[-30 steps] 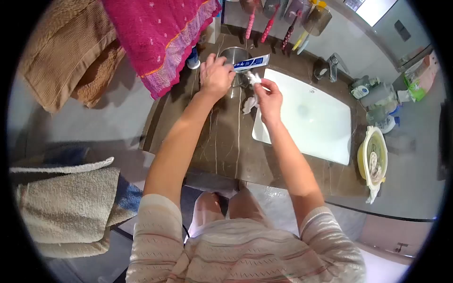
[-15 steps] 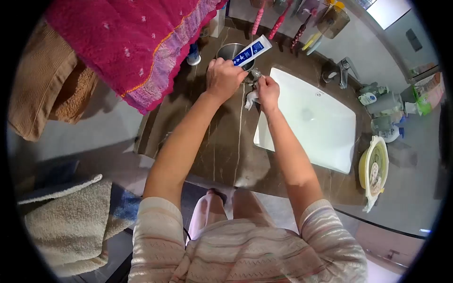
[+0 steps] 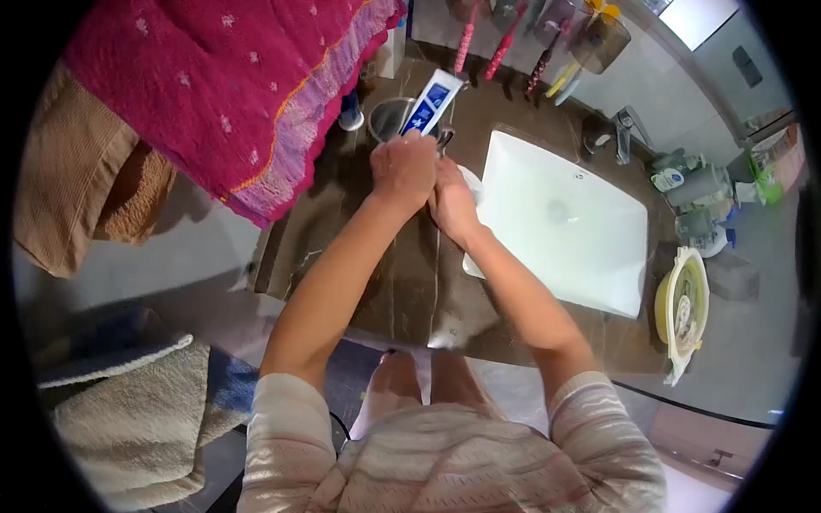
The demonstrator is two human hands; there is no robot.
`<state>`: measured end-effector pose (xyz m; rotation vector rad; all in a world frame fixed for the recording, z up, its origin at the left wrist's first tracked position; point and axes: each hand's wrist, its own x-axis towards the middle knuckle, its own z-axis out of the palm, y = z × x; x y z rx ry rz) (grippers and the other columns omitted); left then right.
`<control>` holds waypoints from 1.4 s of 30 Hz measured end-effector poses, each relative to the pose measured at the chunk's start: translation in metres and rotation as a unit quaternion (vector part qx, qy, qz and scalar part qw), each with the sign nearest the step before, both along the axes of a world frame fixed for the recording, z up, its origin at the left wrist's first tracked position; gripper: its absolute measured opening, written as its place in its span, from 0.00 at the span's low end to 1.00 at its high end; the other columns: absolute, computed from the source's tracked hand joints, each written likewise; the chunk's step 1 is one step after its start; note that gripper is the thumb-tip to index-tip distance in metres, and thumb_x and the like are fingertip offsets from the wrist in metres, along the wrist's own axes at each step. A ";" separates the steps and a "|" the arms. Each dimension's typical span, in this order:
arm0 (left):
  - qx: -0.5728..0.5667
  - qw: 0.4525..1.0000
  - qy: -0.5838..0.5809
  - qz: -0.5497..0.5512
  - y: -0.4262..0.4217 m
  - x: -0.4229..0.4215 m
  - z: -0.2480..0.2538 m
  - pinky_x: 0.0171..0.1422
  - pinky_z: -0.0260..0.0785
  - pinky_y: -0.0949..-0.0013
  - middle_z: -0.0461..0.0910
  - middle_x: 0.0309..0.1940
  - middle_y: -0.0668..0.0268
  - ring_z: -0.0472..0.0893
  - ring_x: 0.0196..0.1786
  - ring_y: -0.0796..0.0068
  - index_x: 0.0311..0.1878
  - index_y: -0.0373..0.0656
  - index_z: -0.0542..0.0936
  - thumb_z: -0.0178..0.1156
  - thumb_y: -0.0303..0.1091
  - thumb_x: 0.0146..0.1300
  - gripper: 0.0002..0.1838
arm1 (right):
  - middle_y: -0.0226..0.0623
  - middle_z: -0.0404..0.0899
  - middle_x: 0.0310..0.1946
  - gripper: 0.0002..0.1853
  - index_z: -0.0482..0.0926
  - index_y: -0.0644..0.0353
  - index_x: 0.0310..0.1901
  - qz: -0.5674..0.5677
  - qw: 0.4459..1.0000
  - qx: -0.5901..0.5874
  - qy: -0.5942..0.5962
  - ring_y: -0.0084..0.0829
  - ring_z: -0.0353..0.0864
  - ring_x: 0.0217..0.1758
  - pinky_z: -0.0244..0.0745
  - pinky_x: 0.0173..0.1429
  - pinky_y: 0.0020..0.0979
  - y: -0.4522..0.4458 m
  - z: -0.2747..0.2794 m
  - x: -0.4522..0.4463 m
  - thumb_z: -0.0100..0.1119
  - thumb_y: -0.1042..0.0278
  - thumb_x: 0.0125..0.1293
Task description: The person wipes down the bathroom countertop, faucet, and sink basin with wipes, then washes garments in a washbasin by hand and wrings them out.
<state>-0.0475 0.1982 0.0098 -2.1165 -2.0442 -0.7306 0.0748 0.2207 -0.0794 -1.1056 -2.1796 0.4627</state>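
My left hand [image 3: 405,169] is closed round the lower end of a white and blue toothpaste tube [image 3: 430,100], which tilts up and to the right. Behind the tube stands a metal cup [image 3: 385,122] with its handle to the right. Pressed up beside the left hand is my right hand [image 3: 453,198], its fingers curled in. What those fingers grip is hidden. A white, crumpled-looking piece [image 3: 470,184] shows at the right hand's edge, near the sink; I cannot tell whether it is held.
The white sink [image 3: 564,231] is set in a brown stone counter [image 3: 402,291]. Toothbrushes [image 3: 505,44] hang along the back wall. A faucet [image 3: 629,132], several bottles [image 3: 697,184] and a yellow-and-white basin [image 3: 682,303] stand right; a pink towel [image 3: 214,94] hangs left.
My right hand has moved left, from beside the sink's edge to against my left hand. The toothpaste tube has turned more upright and shifted left.
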 end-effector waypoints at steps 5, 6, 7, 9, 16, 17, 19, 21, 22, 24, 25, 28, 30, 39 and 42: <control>0.030 0.998 -0.050 0.009 -0.066 -0.031 0.003 0.37 0.69 0.58 0.75 0.27 0.64 0.77 0.35 0.61 0.36 0.47 0.79 0.52 0.29 0.56 0.07 | 0.37 0.62 0.64 0.23 0.67 0.57 0.60 0.060 0.973 0.040 -0.221 0.42 0.53 0.70 0.48 0.69 0.54 0.011 0.010 0.015 0.50 0.64 0.63; 0.012 0.998 -0.054 0.014 -0.078 -0.034 0.002 0.37 0.69 0.59 0.75 0.27 0.64 0.77 0.34 0.61 0.38 0.47 0.80 0.52 0.29 0.57 0.08 | 0.34 0.59 0.66 0.23 0.65 0.56 0.61 0.065 0.977 0.031 -0.201 0.41 0.50 0.71 0.43 0.68 0.60 0.029 0.001 0.009 0.48 0.62 0.64; -0.006 0.998 -0.056 0.017 -0.087 -0.037 0.002 0.38 0.69 0.59 0.75 0.26 0.64 0.77 0.34 0.61 0.39 0.48 0.80 0.52 0.29 0.57 0.09 | 0.34 0.58 0.66 0.23 0.64 0.56 0.62 0.055 0.978 0.035 -0.199 0.41 0.49 0.72 0.43 0.68 0.60 0.050 -0.006 -0.001 0.47 0.62 0.65; 0.017 0.997 -0.076 0.014 -0.099 -0.042 -0.001 0.37 0.68 0.60 0.75 0.27 0.63 0.77 0.34 0.62 0.39 0.46 0.80 0.55 0.29 0.57 0.08 | 0.33 0.57 0.67 0.24 0.62 0.55 0.63 0.037 0.980 0.044 -0.193 0.40 0.48 0.72 0.42 0.69 0.60 0.098 -0.015 -0.027 0.46 0.61 0.66; 0.041 0.991 -0.125 0.002 -0.102 -0.046 0.000 0.36 0.68 0.64 0.78 0.29 0.63 0.77 0.32 0.62 0.39 0.43 0.82 0.60 0.22 0.50 0.11 | 0.34 0.52 0.69 0.24 0.60 0.54 0.65 -0.024 0.976 -0.005 -0.217 0.39 0.45 0.74 0.48 0.68 0.60 0.222 -0.013 -0.090 0.36 0.56 0.69; 0.040 0.992 -0.118 0.011 -0.100 -0.046 0.000 0.36 0.68 0.64 0.78 0.29 0.63 0.77 0.32 0.62 0.39 0.43 0.82 0.61 0.22 0.50 0.11 | 0.34 0.52 0.70 0.25 0.59 0.54 0.65 -0.016 0.978 -0.009 -0.208 0.39 0.45 0.74 0.48 0.67 0.60 0.229 -0.013 -0.094 0.36 0.56 0.69; 0.035 0.993 -0.110 0.022 -0.101 -0.042 -0.002 0.36 0.68 0.64 0.78 0.29 0.63 0.77 0.32 0.62 0.39 0.43 0.82 0.61 0.22 0.49 0.11 | 0.34 0.51 0.70 0.25 0.58 0.54 0.65 -0.006 0.980 -0.021 -0.196 0.40 0.44 0.74 0.48 0.67 0.60 0.233 -0.016 -0.092 0.36 0.56 0.69; 0.034 0.992 -0.117 0.029 -0.099 -0.039 0.000 0.36 0.69 0.64 0.78 0.29 0.63 0.78 0.32 0.62 0.38 0.43 0.82 0.62 0.22 0.49 0.11 | 0.35 0.51 0.70 0.26 0.58 0.52 0.66 -0.023 0.977 -0.003 -0.213 0.39 0.46 0.73 0.49 0.67 0.59 0.229 -0.011 -0.092 0.41 0.57 0.67; 0.034 0.992 -0.116 0.032 -0.098 -0.040 0.002 0.36 0.69 0.64 0.78 0.29 0.63 0.78 0.32 0.61 0.38 0.43 0.82 0.62 0.23 0.48 0.11 | 0.35 0.51 0.70 0.26 0.58 0.51 0.65 -0.038 0.976 0.019 -0.214 0.39 0.46 0.73 0.50 0.67 0.59 0.220 -0.005 -0.091 0.42 0.57 0.66; 0.033 0.993 -0.112 0.031 -0.097 -0.042 0.003 0.37 0.69 0.65 0.79 0.29 0.63 0.78 0.32 0.62 0.37 0.42 0.82 0.62 0.21 0.47 0.12 | 0.36 0.55 0.68 0.24 0.62 0.50 0.63 -0.025 0.985 0.073 -0.157 0.38 0.49 0.72 0.51 0.67 0.56 0.212 -0.003 -0.087 0.46 0.58 0.65; 0.030 0.993 -0.111 0.033 -0.097 -0.041 0.002 0.37 0.70 0.65 0.79 0.29 0.62 0.78 0.32 0.62 0.37 0.42 0.82 0.62 0.21 0.47 0.12 | 0.36 0.55 0.68 0.24 0.63 0.50 0.63 0.016 0.982 0.071 -0.177 0.39 0.50 0.72 0.49 0.68 0.55 0.215 -0.004 -0.086 0.45 0.60 0.65; 0.031 0.988 -0.144 0.034 -0.097 -0.038 0.003 0.38 0.70 0.66 0.79 0.30 0.61 0.78 0.33 0.62 0.37 0.40 0.83 0.62 0.19 0.46 0.12 | 0.37 0.57 0.67 0.20 0.68 0.52 0.59 0.099 0.976 0.074 -0.180 0.40 0.53 0.71 0.47 0.70 0.49 0.233 -0.017 -0.087 0.41 0.63 0.66; 0.021 0.990 -0.135 0.047 -0.096 -0.034 0.004 0.39 0.70 0.67 0.79 0.30 0.61 0.78 0.33 0.63 0.36 0.39 0.83 0.61 0.18 0.45 0.13 | 0.37 0.58 0.67 0.20 0.68 0.52 0.59 0.115 0.981 0.033 -0.155 0.39 0.53 0.71 0.48 0.69 0.47 0.252 -0.017 -0.085 0.40 0.63 0.67; 0.053 0.992 -0.116 -0.013 -0.059 -0.008 0.007 0.41 0.71 0.66 0.78 0.30 0.59 0.78 0.34 0.61 0.36 0.37 0.82 0.61 0.16 0.45 0.13 | 0.35 0.70 0.58 0.19 0.70 0.46 0.59 0.050 0.971 0.133 -0.191 0.33 0.69 0.61 0.56 0.65 0.45 0.240 -0.015 0.067 0.41 0.61 0.68; 0.082 0.989 -0.105 -0.071 -0.028 -0.001 -0.001 0.40 0.70 0.65 0.77 0.30 0.60 0.78 0.35 0.60 0.37 0.39 0.81 0.61 0.17 0.46 0.13 | 0.35 0.71 0.57 0.18 0.71 0.49 0.57 -0.032 0.965 0.103 -0.240 0.34 0.69 0.59 0.56 0.64 0.50 0.229 -0.007 0.130 0.42 0.62 0.68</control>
